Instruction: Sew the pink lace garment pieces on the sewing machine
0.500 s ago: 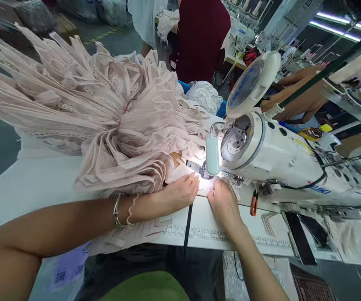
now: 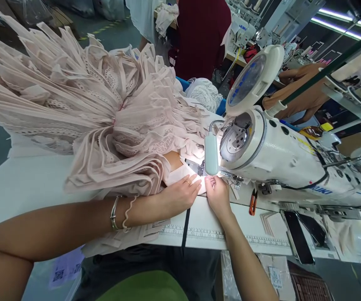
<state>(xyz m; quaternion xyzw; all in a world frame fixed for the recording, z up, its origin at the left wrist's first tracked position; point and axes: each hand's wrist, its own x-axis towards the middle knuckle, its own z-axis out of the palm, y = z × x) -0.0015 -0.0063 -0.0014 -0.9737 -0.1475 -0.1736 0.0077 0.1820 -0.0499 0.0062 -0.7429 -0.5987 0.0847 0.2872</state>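
Left hand (image 2: 182, 193) on smooth fabric (image 2: 178, 174), lacy bundle (image 2: 149, 117)

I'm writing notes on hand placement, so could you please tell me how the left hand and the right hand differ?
The left hand lies fairly flat over the pale fabric; the right hand is curled, fingertips at that fabric's edge. The left hand has a silver bracelet and a wavy band at its wrist; the right hand's wrist is bare. Both meet the same fabric, near the sewing machine.
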